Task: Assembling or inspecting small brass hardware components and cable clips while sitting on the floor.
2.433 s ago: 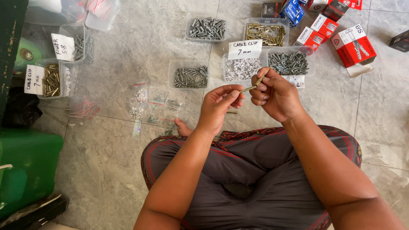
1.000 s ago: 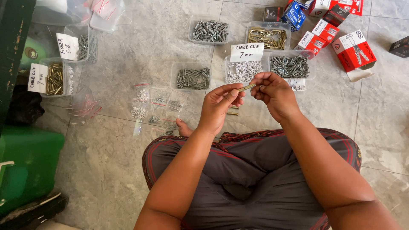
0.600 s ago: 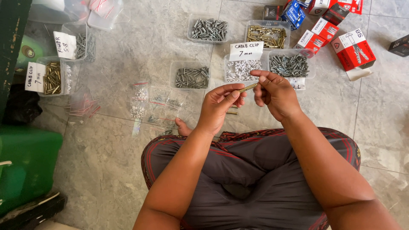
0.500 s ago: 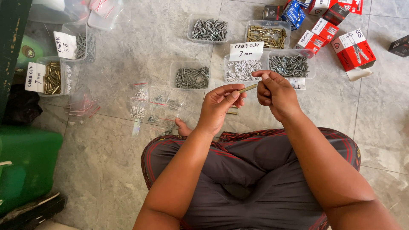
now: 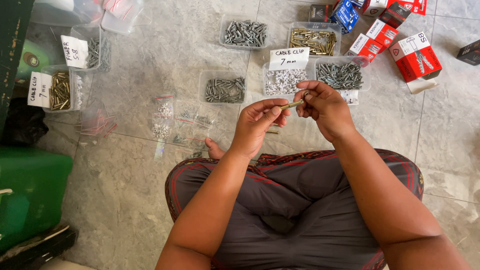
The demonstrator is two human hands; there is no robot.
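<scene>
The left hand (image 5: 260, 122) and right hand (image 5: 322, 107) each pinch one end of a brass-coloured anchor bolt (image 5: 292, 104), held level between them above the tiled floor (image 5: 150, 60). Just beyond lie a tub of white cable clips (image 5: 283, 81) and a tub of grey screws (image 5: 226, 90); red boxes (image 5: 415, 55) sit toward the floor's far right.

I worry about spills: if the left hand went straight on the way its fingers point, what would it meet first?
Probably the right hand, close ahead, gripping the brass-coloured fastener that the left hand holds.

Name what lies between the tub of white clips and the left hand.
Head view: bare grey floor tile only, between the white clip tub and the left hand.
</scene>
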